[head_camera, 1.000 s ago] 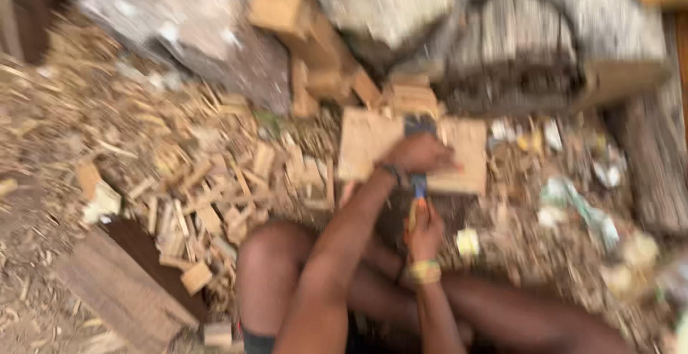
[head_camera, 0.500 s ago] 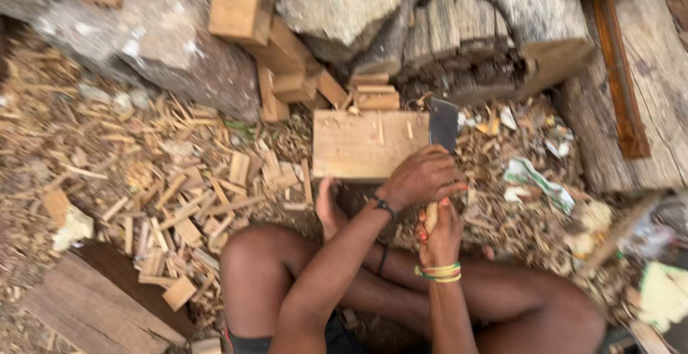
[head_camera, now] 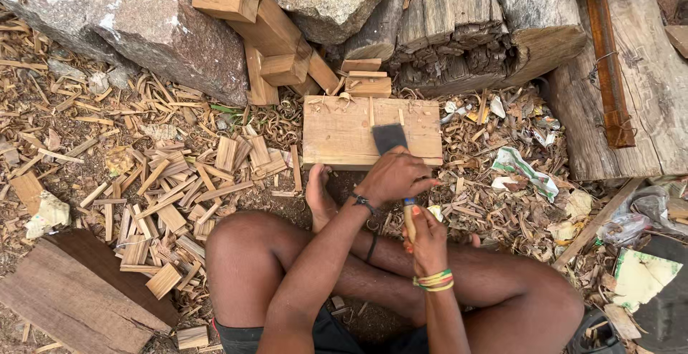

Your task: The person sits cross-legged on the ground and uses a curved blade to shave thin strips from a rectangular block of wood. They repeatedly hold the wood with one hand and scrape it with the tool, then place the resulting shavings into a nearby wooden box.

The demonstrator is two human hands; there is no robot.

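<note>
Both hands grip one wide chisel: left hand clamped near the blade, right hand closed on its handle. Blade rests on the wooden block before my foot. Steel feels heavy, rigid; block stiff, light.

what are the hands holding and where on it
Both hands grip one chisel: the right hand holds the wooden handle, the left hand wraps it higher up, just behind the wide dark blade on the board.
</note>
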